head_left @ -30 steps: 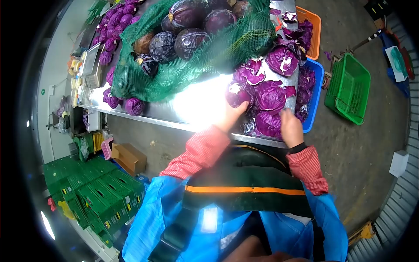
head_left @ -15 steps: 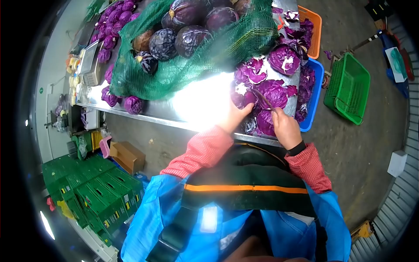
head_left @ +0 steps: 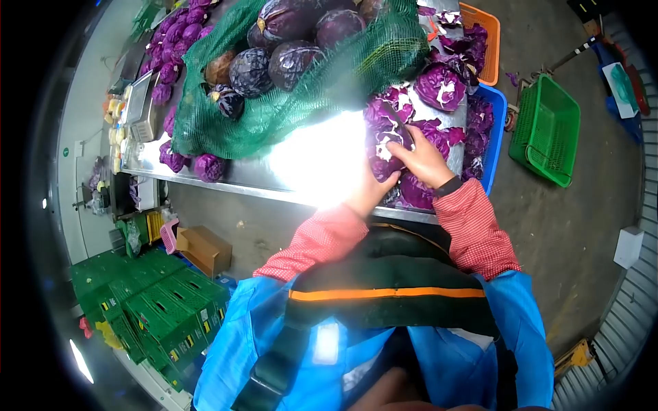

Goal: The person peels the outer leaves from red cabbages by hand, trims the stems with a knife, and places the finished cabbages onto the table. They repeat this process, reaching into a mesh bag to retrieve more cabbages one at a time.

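Note:
My left hand point(head_left: 370, 192) grips a red cabbage head point(head_left: 382, 156) from below at the near edge of the steel table point(head_left: 226, 177). My right hand point(head_left: 425, 161) lies over the head from the right, shut on a knife point(head_left: 399, 129) whose dark blade points up and left across the cabbage. Loose purple outer leaves point(head_left: 439, 85) lie around the head. Strong glare on the table washes out part of my left hand.
A green net sack point(head_left: 288, 113) of big red cabbages point(head_left: 291, 61) fills the table's middle, with trimmed small heads point(head_left: 209, 166) and a scale point(head_left: 144, 106) to the left. To the right are a blue crate point(head_left: 498, 130), an orange crate point(head_left: 491, 41) and a green basket point(head_left: 548, 130). Below left are green crates point(head_left: 157, 308) and a cardboard box point(head_left: 202, 250).
My right hand has picked up the knife and moved up and left onto the cabbage. My left hand has kept its hold under the head.

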`<state>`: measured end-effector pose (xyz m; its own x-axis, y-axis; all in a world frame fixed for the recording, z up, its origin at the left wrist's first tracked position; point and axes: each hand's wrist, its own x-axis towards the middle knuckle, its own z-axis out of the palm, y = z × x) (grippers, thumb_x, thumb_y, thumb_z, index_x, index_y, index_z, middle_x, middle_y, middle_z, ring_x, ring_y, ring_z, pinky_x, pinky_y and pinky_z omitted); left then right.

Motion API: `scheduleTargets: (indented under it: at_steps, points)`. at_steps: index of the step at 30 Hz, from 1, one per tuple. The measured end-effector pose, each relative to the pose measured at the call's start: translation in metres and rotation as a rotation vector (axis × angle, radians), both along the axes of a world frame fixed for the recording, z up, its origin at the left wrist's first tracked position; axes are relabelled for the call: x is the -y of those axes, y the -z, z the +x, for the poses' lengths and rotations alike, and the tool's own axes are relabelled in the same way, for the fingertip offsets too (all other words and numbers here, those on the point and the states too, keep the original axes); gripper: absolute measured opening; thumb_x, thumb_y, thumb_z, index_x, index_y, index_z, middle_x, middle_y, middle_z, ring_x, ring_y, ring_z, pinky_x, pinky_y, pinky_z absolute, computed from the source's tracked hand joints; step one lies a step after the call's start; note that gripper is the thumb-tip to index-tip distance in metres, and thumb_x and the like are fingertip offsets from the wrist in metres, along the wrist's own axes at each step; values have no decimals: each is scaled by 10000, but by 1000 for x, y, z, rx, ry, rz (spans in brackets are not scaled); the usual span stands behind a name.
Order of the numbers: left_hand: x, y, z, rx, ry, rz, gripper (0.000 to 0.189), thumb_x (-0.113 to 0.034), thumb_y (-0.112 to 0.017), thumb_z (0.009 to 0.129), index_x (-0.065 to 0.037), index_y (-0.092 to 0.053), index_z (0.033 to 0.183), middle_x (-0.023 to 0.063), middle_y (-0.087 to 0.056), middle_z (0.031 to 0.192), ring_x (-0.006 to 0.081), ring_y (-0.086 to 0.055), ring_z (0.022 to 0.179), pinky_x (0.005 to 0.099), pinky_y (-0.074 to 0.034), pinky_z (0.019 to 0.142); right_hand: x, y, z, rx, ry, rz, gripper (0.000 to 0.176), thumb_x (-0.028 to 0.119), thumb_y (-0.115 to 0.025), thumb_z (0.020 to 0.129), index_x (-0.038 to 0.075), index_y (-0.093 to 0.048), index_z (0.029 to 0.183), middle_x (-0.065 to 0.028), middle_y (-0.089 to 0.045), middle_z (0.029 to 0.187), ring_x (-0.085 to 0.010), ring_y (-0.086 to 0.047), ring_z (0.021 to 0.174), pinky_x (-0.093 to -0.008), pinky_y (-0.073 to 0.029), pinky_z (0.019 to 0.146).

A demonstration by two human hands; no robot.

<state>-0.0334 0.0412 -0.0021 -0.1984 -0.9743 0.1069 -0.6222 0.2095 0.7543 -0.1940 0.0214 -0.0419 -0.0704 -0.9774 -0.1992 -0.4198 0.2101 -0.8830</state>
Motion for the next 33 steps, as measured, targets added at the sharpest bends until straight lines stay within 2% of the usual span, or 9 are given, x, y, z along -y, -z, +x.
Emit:
scheduleTargets:
  at_steps: [4, 10, 15, 18, 19, 23, 28, 32, 33]
  points:
    - [-3, 1, -1, -8, 11, 8, 984, -165, -850, 625, 16, -276, 1404, 273, -370, 1257, 424, -453, 1154, 457, -441, 978, 1, -34, -12, 556, -57, 415, 402, 291, -604, 884, 22, -519, 1170, -10, -538, 714, -69, -450, 427, -216, -369, 376]
    - [-3, 8, 2, 54, 73, -110, 1018, -165, -853, 610, 4, -263, 1423, 280, -356, 1286, 438, -437, 1180, 469, -428, 997, -5, -25, -18, 551, -38, 487, 358, 223, -578, 885, 25, -506, 1174, -7, -533, 699, -71, -457, 409, -227, -388, 359]
    - [9, -9, 2, -42, -66, 105, 955, -218, -858, 616, 12, -333, 1379, 250, -413, 1207, 407, -470, 1140, 446, -441, 983, -21, -11, -17, 483, 67, 419, 337, 53, -581, 831, 9, -558, 1165, -21, -557, 654, -89, -455, 401, -246, -363, 348]
    - [16, -3, 7, -68, -73, 47, 954, -259, -858, 621, 21, -343, 1372, 239, -427, 1172, 395, -480, 1110, 443, -448, 968, -32, -3, -12, 600, 132, 295, 373, 131, -612, 865, 9, -551, 1212, -26, -577, 689, -75, -449, 405, -240, -348, 347]
    - [15, -1, 7, -77, -73, 36, 953, -257, -858, 621, 22, -342, 1372, 239, -427, 1170, 394, -481, 1104, 443, -448, 967, -31, -8, -11, 420, 84, 289, 468, 258, -679, 856, 7, -545, 1228, -108, -660, 829, -178, -609, 548, -292, -479, 477]
    - [15, 5, 2, -464, -65, 153, 962, -263, -861, 617, 22, -342, 1374, 236, -429, 1167, 379, -481, 1086, 445, -444, 965, -24, -37, 6, -62, -19, -24, 732, 446, -745, 783, 21, -476, 1315, -232, -627, 1196, -346, -614, 1120, -374, -473, 931]
    - [20, 5, 9, -534, -33, 211, 983, -308, -873, 607, 31, -351, 1368, 235, -441, 1174, 372, -479, 1094, 446, -441, 968, 2, 36, 3, 252, -43, -32, 751, 483, -727, 806, 89, -450, 1382, -197, -658, 1135, -313, -661, 992, -376, -502, 845]
    - [28, 12, 15, -456, -22, 164, 998, -344, -879, 605, 39, -358, 1365, 250, -447, 1209, 371, -476, 1128, 438, -431, 989, 4, 25, -3, 84, -31, -93, 621, 456, -684, 858, 72, -536, 1323, -196, -686, 890, -284, -672, 783, -357, -514, 758]
    - [31, 10, 17, -411, -20, 181, 999, -347, -878, 606, 40, -358, 1365, 253, -447, 1215, 371, -474, 1135, 437, -429, 993, 5, 24, 0, 87, 47, -154, 426, 360, -658, 889, 48, -611, 1176, -183, -682, 802, -312, -680, 720, -387, -522, 679]
